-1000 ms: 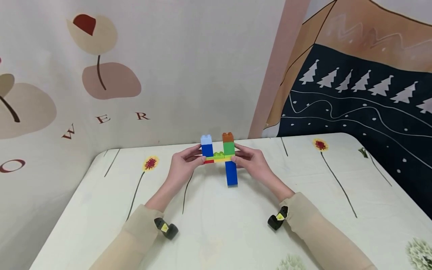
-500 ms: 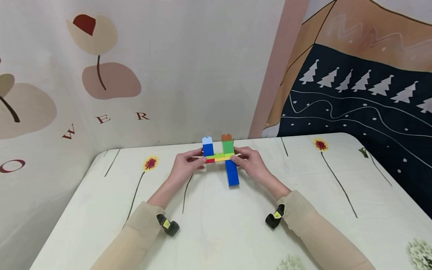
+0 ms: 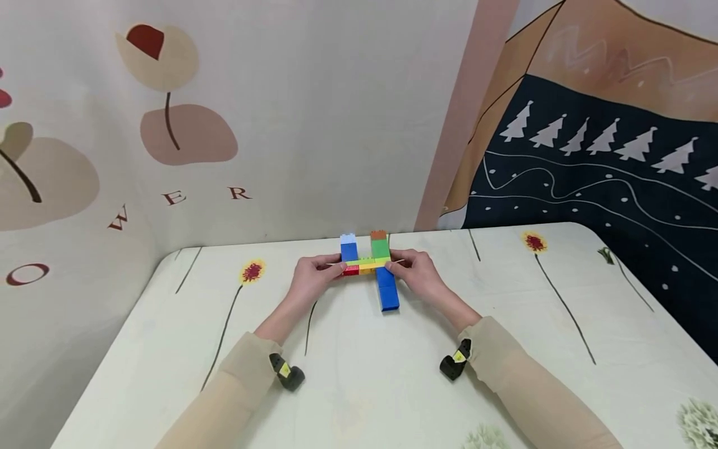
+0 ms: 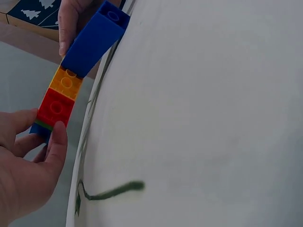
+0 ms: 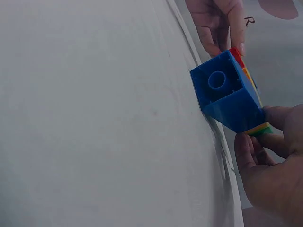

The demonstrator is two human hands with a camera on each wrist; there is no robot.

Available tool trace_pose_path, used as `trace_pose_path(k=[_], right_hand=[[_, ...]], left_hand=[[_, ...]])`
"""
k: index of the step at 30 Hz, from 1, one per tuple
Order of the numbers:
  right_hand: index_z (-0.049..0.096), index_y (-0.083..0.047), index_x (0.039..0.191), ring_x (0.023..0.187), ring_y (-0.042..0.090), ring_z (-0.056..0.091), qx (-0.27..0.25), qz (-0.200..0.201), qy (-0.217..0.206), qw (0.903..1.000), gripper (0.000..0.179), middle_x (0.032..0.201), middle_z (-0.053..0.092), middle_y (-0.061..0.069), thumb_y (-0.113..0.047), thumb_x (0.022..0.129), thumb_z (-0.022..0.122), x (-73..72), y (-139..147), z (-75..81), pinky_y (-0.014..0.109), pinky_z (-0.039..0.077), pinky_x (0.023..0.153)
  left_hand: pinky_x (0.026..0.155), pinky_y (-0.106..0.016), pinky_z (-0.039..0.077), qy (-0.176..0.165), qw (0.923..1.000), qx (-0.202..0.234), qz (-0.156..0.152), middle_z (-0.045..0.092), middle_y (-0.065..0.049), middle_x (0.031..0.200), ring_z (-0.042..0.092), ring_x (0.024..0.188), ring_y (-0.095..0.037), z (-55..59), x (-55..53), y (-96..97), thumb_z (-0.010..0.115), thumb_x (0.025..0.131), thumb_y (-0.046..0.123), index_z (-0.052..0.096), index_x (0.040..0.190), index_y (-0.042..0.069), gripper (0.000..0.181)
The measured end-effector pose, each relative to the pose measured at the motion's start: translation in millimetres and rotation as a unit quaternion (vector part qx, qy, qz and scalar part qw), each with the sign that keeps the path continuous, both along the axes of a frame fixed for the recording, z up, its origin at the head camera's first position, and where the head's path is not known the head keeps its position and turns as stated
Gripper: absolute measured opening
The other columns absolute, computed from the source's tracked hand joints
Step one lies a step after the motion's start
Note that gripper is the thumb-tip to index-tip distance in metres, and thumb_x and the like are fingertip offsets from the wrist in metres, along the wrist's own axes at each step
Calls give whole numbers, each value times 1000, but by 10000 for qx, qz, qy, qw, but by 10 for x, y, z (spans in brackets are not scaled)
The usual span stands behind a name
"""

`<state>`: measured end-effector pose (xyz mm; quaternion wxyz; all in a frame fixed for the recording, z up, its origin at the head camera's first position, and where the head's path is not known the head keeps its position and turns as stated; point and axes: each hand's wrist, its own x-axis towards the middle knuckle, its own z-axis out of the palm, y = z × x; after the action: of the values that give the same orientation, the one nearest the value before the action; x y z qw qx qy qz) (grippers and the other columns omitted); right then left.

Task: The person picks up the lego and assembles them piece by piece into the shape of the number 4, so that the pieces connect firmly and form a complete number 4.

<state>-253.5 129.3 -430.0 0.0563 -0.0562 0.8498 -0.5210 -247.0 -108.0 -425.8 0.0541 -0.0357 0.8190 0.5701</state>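
Observation:
A toy building-block structure (image 3: 367, 263) is held up between both hands near the table's far side. Its lime-green strip has red and yellow bricks below it. A blue brick (image 3: 349, 251) topped in light blue rises at the left, a green brick (image 3: 380, 249) topped in brown at the right. From the right end a blue column (image 3: 388, 290) points down. The left hand (image 3: 313, 275) pinches the left end, thumb by the red brick (image 4: 56, 108). With thumb and fingers, the right hand (image 3: 417, 273) pinches the right end above the column. The column's hollow underside shows in the right wrist view.
A white cloth with printed flowers covers the table (image 3: 359, 374). Behind its far edge hangs a printed curtain (image 3: 336, 125), with a dark tree-patterned part (image 3: 589, 168) at the right. Black cameras are strapped at both sleeves.
The block structure has tilted, its towers' tops dropping lower and the red and yellow bricks showing more. The left hand has shifted slightly right. Both hands keep their grip.

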Motion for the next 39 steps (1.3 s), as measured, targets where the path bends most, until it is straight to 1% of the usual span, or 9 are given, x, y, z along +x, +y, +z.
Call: trace_pose_path(k=[3, 8, 11, 18, 22, 25, 28, 32, 39], right_hand=[[56, -3, 146, 113, 27, 60, 121, 7, -57, 9999, 45, 131, 63, 16, -17, 103, 64, -10, -1, -8, 35, 55, 94], [58, -2, 144, 115, 28, 58, 182, -26, -173, 9997, 44, 131, 64, 16, -17, 103, 65, -5, 6, -2, 38, 54, 97], [58, -2, 144, 117, 29, 58, 247, 10, -265, 9993, 44, 131, 64, 16, -18, 103, 65, -19, -11, -13, 40, 53, 98], [58, -2, 144, 120, 29, 58, 368, 25, -398, 9985, 45, 134, 63, 16, -20, 104, 63, -45, -11, -47, 42, 52, 101], [55, -1, 146, 121, 30, 58, 426, 80, -475, 9979, 46, 137, 61, 18, -20, 105, 61, -50, 22, -59, 42, 52, 102], [55, -1, 146, 122, 30, 58, 462, 30, -509, 9976, 46, 139, 60, 18, -20, 105, 61, -56, 48, -59, 43, 51, 104], [54, 0, 146, 124, 32, 57, 477, 60, -501, 9976, 46, 140, 60, 19, -19, 105, 60, -55, 62, -56, 44, 50, 105], [54, 1, 147, 127, 33, 56, 498, 190, -504, 9973, 47, 142, 58, 20, -20, 105, 60, -61, 43, -55, 45, 49, 106], [54, 0, 147, 130, 32, 54, 518, 129, -563, 9970, 47, 143, 57, 19, -21, 105, 61, -70, 40, -57, 45, 49, 107]], left_hand=[[100, -38, 53, -2, 9999, -86, 54, 60, -13, 142, 51, 130, -27, -31, -14, 1, 70, 99, 22, 66, 137, 8, 41], [102, -38, 52, -111, 9999, -104, 13, 60, -13, 143, 52, 135, -28, -58, -29, 15, 71, 99, 23, 66, 137, 8, 41], [99, -36, 54, -203, 9997, -99, 20, 61, -14, 142, 57, 130, -28, -63, -29, 1, 71, 99, 21, 66, 137, 7, 40], [99, -35, 54, -151, 9997, -202, -41, 66, -14, 134, 65, 120, -24, -81, -43, 3, 72, 98, 21, 70, 132, 4, 38], [92, -31, 57, -199, 9998, -50, -17, 68, -15, 130, 72, 104, -20, -89, -54, 37, 74, 97, 19, 71, 129, 2, 37], [87, -27, 58, -217, 9997, 83, -78, 68, -16, 131, 74, 98, -18, -87, -65, 64, 73, 97, 18, 70, 130, 1, 37], [85, -25, 58, -249, 9996, 58, -110, 67, -16, 131, 74, 97, -16, -87, -66, 77, 73, 97, 18, 70, 130, 1, 37], [87, -26, 58, -376, 9993, 40, -7, 68, -15, 131, 74, 97, -16, -74, -56, 59, 73, 97, 16, 70, 130, 1, 36], [86, -26, 58, -434, 9990, 79, -51, 68, -15, 130, 74, 95, -16, -67, -64, 56, 73, 97, 16, 70, 131, 1, 37]])
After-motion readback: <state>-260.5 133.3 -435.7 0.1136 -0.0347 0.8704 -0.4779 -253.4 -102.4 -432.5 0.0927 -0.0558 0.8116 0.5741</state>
